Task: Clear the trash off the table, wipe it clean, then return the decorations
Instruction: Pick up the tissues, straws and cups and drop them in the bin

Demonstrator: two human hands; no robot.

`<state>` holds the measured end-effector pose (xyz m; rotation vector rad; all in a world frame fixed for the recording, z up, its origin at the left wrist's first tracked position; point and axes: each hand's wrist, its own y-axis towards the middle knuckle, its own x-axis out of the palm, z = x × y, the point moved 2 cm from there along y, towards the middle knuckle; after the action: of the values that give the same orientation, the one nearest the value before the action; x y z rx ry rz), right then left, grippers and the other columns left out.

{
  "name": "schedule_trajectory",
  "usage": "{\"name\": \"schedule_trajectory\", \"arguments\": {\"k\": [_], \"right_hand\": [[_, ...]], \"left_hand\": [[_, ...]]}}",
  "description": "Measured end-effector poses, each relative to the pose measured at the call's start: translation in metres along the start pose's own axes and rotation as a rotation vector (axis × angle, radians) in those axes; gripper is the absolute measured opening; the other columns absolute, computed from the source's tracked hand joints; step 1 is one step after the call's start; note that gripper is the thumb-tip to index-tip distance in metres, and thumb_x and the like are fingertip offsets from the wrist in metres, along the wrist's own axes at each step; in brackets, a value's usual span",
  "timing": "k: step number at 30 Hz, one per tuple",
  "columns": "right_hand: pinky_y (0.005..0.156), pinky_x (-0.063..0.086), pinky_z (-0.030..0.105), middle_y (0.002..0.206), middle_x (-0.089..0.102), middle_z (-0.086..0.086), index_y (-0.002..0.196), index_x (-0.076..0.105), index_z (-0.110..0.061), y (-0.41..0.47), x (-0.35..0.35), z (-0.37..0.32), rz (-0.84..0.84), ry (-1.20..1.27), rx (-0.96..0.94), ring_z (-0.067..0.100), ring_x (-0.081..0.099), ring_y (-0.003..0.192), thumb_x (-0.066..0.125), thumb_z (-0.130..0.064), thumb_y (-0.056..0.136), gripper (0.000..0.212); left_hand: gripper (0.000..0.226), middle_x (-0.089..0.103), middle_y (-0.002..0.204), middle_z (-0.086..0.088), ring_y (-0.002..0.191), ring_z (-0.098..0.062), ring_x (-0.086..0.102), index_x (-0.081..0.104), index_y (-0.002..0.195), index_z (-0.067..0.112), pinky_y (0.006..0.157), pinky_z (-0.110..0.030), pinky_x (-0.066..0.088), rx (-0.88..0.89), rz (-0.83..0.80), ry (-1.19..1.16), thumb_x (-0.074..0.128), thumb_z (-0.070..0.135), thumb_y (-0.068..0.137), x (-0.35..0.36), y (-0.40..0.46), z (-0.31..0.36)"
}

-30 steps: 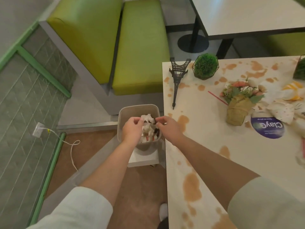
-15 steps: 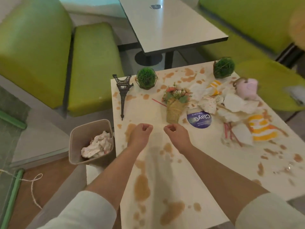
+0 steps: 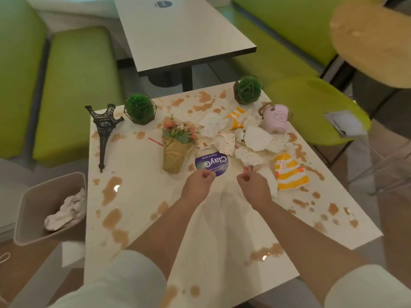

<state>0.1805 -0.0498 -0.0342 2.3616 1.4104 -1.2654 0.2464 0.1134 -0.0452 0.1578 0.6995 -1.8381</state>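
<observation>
The white table (image 3: 155,218) is spotted with brown spills. A heap of crumpled paper trash (image 3: 242,136), a yellow-striped cup (image 3: 289,172) and a purple round wipes pack (image 3: 211,163) lie at its middle and right. Decorations stand around: a black tower model (image 3: 103,130), two green ball plants (image 3: 140,108) (image 3: 247,90), a flower bouquet (image 3: 176,143), a pink bucket (image 3: 277,117). My left hand (image 3: 199,182) and my right hand (image 3: 253,185) hover over the table just before the trash, fingers curled, holding nothing. The beige bin (image 3: 31,207) left of the table holds crumpled paper.
Green benches (image 3: 73,85) run along the left and back. A second table (image 3: 178,34) stands behind. A green chair (image 3: 315,112) and a round wooden tabletop (image 3: 373,41) are at the right. A thin red straw (image 3: 155,141) lies by the bouquet.
Both hands left the bin after dropping paper into it and moved right and forward over the table toward the trash heap. The view swung from the bin to the table.
</observation>
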Motion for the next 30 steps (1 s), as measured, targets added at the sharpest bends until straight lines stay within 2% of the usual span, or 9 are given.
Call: {"name": "schedule_trajectory", "arguments": {"k": [2, 4, 6, 9, 14, 18, 22, 25, 30], "right_hand": [[0.048, 0.045, 0.026, 0.087, 0.067, -0.001, 0.099, 0.069, -0.018, 0.009, -0.012, 0.015, 0.006, -0.056, 0.000, 0.019, 0.061, 0.070, 0.053, -0.017, 0.092, 0.017], [0.059, 0.054, 0.031, 0.091, 0.069, -0.003, 0.100, 0.069, -0.021, 0.017, -0.020, 0.029, 0.023, -0.117, 0.017, 0.020, 0.064, 0.071, 0.057, -0.020, 0.089, 0.017], [0.064, 0.056, 0.033, 0.091, 0.067, -0.007, 0.100, 0.066, -0.026, 0.023, -0.027, 0.041, 0.012, -0.210, 0.030, 0.018, 0.065, 0.066, 0.060, -0.033, 0.090, 0.014], [0.063, 0.054, 0.028, 0.090, 0.067, -0.010, 0.104, 0.062, -0.030, 0.028, -0.030, 0.051, -0.012, -0.281, 0.024, 0.015, 0.064, 0.063, 0.060, -0.047, 0.090, 0.023], [0.063, 0.052, 0.026, 0.087, 0.068, -0.010, 0.108, 0.061, -0.033, 0.039, -0.034, 0.059, -0.088, -0.239, 0.080, 0.014, 0.064, 0.064, 0.061, -0.030, 0.085, 0.023], [0.062, 0.051, 0.027, 0.084, 0.066, -0.012, 0.101, 0.060, -0.032, 0.042, -0.042, 0.062, -0.109, -0.215, 0.066, 0.014, 0.062, 0.061, 0.061, -0.029, 0.083, 0.018], [0.063, 0.049, 0.026, 0.078, 0.067, -0.012, 0.088, 0.063, -0.029, 0.041, -0.040, 0.064, -0.126, -0.304, -0.029, 0.010, 0.064, 0.075, 0.065, -0.046, 0.080, 0.019], [0.058, 0.048, 0.027, 0.073, 0.067, -0.007, 0.076, 0.067, -0.024, 0.044, -0.036, 0.066, -0.137, -0.419, -0.069, 0.014, 0.064, 0.070, 0.064, -0.047, 0.084, 0.024], [0.046, 0.031, 0.022, 0.060, 0.058, -0.006, 0.069, 0.067, -0.020, 0.045, -0.031, 0.066, -0.138, -0.436, 0.005, 0.017, 0.060, 0.062, 0.062, -0.043, 0.082, 0.027]], "left_hand": [[0.018, 0.066, 0.088, 0.001, 0.095, -0.025, 0.064, 0.063, 0.089, 0.022, 0.087, -0.037, 0.048, -0.011, -0.001, 0.014, 0.057, 0.038, 0.093, 0.016, 0.005, 0.003], [0.017, 0.064, 0.086, 0.003, 0.093, -0.024, 0.063, 0.062, 0.090, 0.022, 0.088, -0.036, 0.048, -0.023, -0.013, 0.016, 0.057, 0.038, 0.093, 0.031, 0.008, 0.007], [0.016, 0.063, 0.088, 0.004, 0.091, -0.021, 0.062, 0.062, 0.091, 0.022, 0.090, -0.036, 0.048, -0.030, -0.032, 0.018, 0.057, 0.037, 0.093, 0.047, 0.009, 0.012], [0.015, 0.065, 0.094, 0.004, 0.094, -0.019, 0.062, 0.063, 0.095, 0.022, 0.093, -0.035, 0.047, -0.032, -0.042, 0.045, 0.057, 0.035, 0.094, 0.062, 0.012, 0.020], [0.021, 0.069, 0.102, 0.002, 0.095, -0.017, 0.064, 0.066, 0.103, 0.020, 0.087, -0.032, 0.048, -0.048, -0.050, 0.115, 0.056, 0.037, 0.094, 0.082, 0.020, 0.027], [0.024, 0.063, 0.101, 0.007, 0.093, -0.013, 0.059, 0.063, 0.109, 0.023, 0.077, -0.028, 0.042, -0.058, -0.030, 0.294, 0.055, 0.039, 0.094, 0.091, 0.023, 0.030], [0.019, 0.067, 0.105, 0.005, 0.097, -0.018, 0.064, 0.063, 0.106, 0.028, 0.082, -0.033, 0.052, -0.060, 0.024, 0.482, 0.059, 0.040, 0.091, 0.094, 0.030, 0.027], [0.022, 0.065, 0.108, 0.003, 0.103, -0.019, 0.062, 0.064, 0.108, 0.025, 0.079, -0.031, 0.048, -0.044, 0.056, 0.650, 0.060, 0.039, 0.091, 0.096, 0.033, 0.028], [0.023, 0.068, 0.106, 0.003, 0.104, -0.020, 0.060, 0.073, 0.101, 0.028, 0.076, -0.031, 0.048, -0.098, 0.065, 0.708, 0.065, 0.045, 0.087, 0.097, 0.040, 0.026]]}}
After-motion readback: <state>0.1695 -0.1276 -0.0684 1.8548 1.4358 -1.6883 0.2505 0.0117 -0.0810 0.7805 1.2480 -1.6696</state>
